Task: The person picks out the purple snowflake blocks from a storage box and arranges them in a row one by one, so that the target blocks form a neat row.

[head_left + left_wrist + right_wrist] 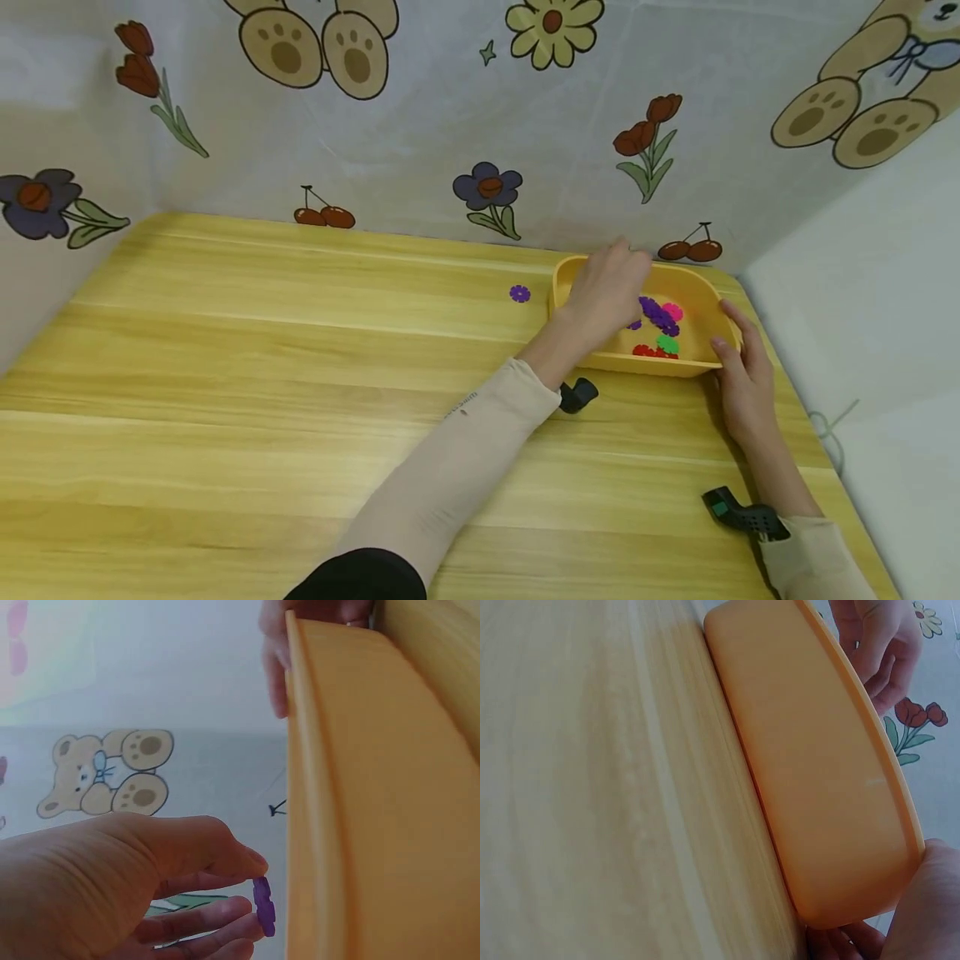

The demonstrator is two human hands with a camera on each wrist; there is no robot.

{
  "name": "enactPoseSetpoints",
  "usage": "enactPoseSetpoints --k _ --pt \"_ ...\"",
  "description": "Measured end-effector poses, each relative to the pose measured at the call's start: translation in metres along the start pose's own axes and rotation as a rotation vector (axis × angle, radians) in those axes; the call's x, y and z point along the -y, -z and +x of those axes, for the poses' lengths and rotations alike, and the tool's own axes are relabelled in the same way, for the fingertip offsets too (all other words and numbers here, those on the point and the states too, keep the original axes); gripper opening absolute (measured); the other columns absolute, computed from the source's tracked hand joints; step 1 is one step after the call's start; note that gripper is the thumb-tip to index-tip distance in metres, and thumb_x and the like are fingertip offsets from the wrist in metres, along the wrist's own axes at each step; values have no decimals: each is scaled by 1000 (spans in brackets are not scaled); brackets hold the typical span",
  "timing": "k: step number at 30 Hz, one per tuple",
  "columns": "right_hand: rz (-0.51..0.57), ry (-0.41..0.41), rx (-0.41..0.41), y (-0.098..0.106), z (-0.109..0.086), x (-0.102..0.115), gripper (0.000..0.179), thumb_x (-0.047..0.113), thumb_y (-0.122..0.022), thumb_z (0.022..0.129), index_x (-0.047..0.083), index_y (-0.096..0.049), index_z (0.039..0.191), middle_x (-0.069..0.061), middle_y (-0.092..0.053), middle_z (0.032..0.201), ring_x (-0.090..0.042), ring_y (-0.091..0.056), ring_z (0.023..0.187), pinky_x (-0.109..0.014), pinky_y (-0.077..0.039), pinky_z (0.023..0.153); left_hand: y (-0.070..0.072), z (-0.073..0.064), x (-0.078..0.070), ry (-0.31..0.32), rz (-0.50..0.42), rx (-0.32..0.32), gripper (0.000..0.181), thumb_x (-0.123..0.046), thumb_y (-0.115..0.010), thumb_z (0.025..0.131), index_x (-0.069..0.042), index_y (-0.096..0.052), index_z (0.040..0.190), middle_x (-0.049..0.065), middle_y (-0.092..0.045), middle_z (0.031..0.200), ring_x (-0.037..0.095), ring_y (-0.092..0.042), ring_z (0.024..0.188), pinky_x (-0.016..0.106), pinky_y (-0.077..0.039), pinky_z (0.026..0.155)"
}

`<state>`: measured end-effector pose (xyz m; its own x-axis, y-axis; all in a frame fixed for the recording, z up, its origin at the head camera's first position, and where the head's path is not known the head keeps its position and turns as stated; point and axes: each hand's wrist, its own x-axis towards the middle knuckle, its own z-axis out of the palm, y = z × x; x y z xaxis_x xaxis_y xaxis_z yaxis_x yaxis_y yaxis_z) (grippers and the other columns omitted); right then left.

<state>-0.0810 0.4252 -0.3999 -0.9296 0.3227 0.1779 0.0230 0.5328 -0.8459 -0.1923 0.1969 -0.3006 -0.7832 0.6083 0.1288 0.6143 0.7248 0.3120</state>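
Over the left part of a yellow plastic tray (697,325), my left hand (609,287) reaches in with the fingers down. The left wrist view shows it pinching a purple snowflake disc (264,906) between thumb and fingertips, close by the tray wall (405,787). My right hand (746,387) grips the tray's right end, thumb at the rim and fingers around the outside. Inside the tray lie overlapping purple discs (660,317), a pink disc (672,312), a green disc (667,343) and red discs (643,351). Part of the tray is hidden behind my left hand.
A single purple disc (520,293) lies on the wooden table (300,375) left of the tray. A patterned cloth wall (405,150) rises behind the table's back edge, and a white surface (885,333) borders its right edge. Black wrist devices (742,515) sit on both forearms.
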Motion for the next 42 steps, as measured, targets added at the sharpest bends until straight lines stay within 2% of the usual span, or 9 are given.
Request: enactPoseSetpoints --k 5,9,13,16,20,25,32,37,42 --pt "-23 -5 10 0 0 -2 52 26 -43 114 33 -36 165 6 -29 172 -11 -41 144 -3 -44 93 11 -2 11 38 -19 10 27 -22 -77 96 -17 -70 121 -2 -60 113 12 -55 103 23 -49 92" --pt "-14 -12 13 1 1 -5 52 25 -43 114 32 -36 165 6 -29 172 -11 -42 143 -3 -44 93 19 -4 28 67 -48 31 26 -21 -77 95 -17 -69 120 -2 -61 116 13 -55 107 25 -50 94" --pt "-10 -5 9 1 3 -3 51 25 -42 114 32 -36 164 4 -30 171 -11 -47 139 -4 -46 91 27 -7 56 78 -68 37 17 -14 -75 94 -13 -67 108 0 -60 109 16 -55 102 28 -49 89" --pt "-21 0 11 1 4 -1 51 26 -42 114 32 -36 165 4 -30 171 -11 -46 141 -3 -45 92 29 -10 80 94 -88 29 11 -10 -73 92 -11 -63 98 2 -59 100 19 -54 96 31 -48 84" --pt "-31 -1 16 2 4 0 52 26 -42 114 32 -35 165 5 -29 172 -12 -41 146 -3 -44 94 28 -14 107 134 -103 29 16 -7 -74 89 -10 -59 87 3 -54 92 20 -51 90 32 -44 77" --pt "-38 -2 18 2 3 -2 52 27 -41 114 33 -35 165 8 -28 172 -9 -33 150 -2 -41 97 23 -17 130 189 -138 85 22 -9 -81 87 -9 -59 85 4 -56 90 21 -53 85 31 -44 72" --pt "-36 -11 17 3 1 -1 52 28 -42 114 34 -35 165 8 -28 172 -10 -36 148 -2 -42 95 10 -17 143 206 -105 163 20 -15 -83 89 -7 -65 85 5 -62 92 21 -56 88 32 -49 78" --pt "-37 -6 9 2 1 1 51 28 -43 114 34 -36 164 7 -30 171 -10 -41 145 -2 -43 94 5 -17 147 207 -101 177 20 -10 -78 91 -7 -62 80 6 -58 92 21 -50 87 33 -44 77" --pt "-26 -14 12 2 1 -1 52 27 -42 114 34 -35 164 7 -28 172 -10 -42 144 -2 -44 92 3 -16 148 203 -114 187 14 -4 -72 94 -7 -66 82 6 -60 94 22 -53 87 32 -46 75"
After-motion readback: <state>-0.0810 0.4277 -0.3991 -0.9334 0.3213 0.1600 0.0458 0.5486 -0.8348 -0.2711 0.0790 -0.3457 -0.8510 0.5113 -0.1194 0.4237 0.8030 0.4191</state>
